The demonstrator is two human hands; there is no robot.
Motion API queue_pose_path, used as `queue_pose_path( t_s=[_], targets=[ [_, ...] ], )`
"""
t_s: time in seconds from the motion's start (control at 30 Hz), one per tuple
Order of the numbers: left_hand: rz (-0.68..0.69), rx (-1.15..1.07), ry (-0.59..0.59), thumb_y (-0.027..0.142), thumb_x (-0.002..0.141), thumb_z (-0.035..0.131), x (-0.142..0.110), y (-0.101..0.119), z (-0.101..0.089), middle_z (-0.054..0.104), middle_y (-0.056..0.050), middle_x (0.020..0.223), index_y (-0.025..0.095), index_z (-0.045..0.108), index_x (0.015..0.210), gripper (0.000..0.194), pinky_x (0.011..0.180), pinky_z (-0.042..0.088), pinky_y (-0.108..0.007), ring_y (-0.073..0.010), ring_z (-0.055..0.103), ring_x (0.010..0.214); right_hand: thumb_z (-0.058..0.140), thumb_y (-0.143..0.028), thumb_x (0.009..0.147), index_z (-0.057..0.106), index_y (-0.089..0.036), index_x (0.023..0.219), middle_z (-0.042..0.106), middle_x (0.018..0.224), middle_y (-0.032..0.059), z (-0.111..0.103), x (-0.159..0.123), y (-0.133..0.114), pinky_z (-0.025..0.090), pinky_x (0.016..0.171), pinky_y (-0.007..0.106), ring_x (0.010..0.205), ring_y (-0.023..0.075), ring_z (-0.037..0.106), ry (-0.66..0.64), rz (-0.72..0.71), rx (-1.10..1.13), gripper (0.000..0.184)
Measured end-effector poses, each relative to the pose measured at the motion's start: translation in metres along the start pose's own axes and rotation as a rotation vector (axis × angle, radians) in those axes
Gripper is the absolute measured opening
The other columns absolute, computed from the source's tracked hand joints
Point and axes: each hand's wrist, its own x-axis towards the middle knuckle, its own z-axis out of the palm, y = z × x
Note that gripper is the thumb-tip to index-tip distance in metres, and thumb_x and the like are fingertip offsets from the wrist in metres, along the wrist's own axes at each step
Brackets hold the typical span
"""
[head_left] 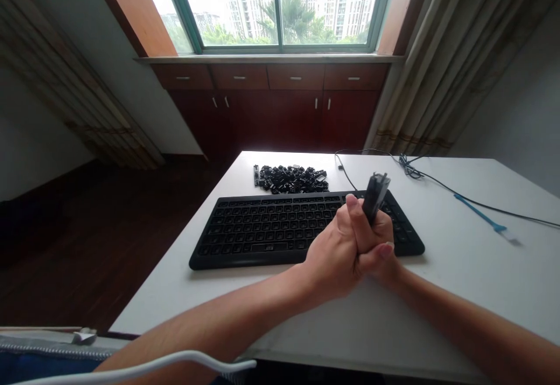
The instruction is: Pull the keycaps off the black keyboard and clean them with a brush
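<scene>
My left hand and my right hand are clasped together above the right part of a black computer keyboard. Together they grip a small black oblong object, whose top sticks out above my fingers. Its exact kind is hard to tell. The keyboard lies flat on a white table, and its keys appear to be in place. Behind it lies a heap of loose black keycaps, with a dark strip-shaped piece at the heap's left end.
A thin black cable runs across the table's far right, and a blue strip with a white end lies on it. The table's left edge drops to a wooden floor. Wooden cabinets stand beneath a window beyond the table.
</scene>
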Motion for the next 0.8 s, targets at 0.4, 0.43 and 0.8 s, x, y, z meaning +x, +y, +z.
queue_pose_path(
  t_s=[0.4,0.43,0.8],
  targets=[
    [-0.001,0.014,-0.061,0.065,0.068,0.083,0.008,-0.01,-0.025,0.06,-0.017,0.126,0.014,0.044,0.139,0.095,0.098,0.055,-0.048,-0.0322,0.059,0.113,0.067,-0.05,0.091,0.035,-0.022,0.052,0.03,0.045,-0.0066,-0.006,0.019,-0.006,0.026,0.043,0.029,0.042,0.0085,0.028,0.11,0.101,0.296,0.058],
    [0.049,0.093,-0.068,0.063,0.068,0.084,0.009,-0.014,-0.029,0.061,-0.016,0.127,0.014,0.049,0.135,0.091,0.1,0.052,-0.05,-0.033,0.058,0.115,0.068,-0.049,0.091,0.035,-0.022,0.053,0.03,0.045,-0.0072,-0.009,0.021,-0.009,0.025,0.042,0.028,0.041,0.0078,0.027,0.118,0.122,0.336,0.058],
    [0.251,0.284,-0.15,0.046,0.094,0.067,0.012,-0.023,-0.042,0.07,-0.004,0.103,0.02,0.076,0.095,0.027,0.089,0.052,-0.035,-0.0197,0.064,0.094,0.071,-0.036,0.088,0.036,-0.022,0.055,0.03,0.045,-0.0089,-0.014,0.027,-0.017,0.018,0.039,0.027,0.039,0.0067,0.023,0.187,0.19,0.41,0.05]
  ],
)
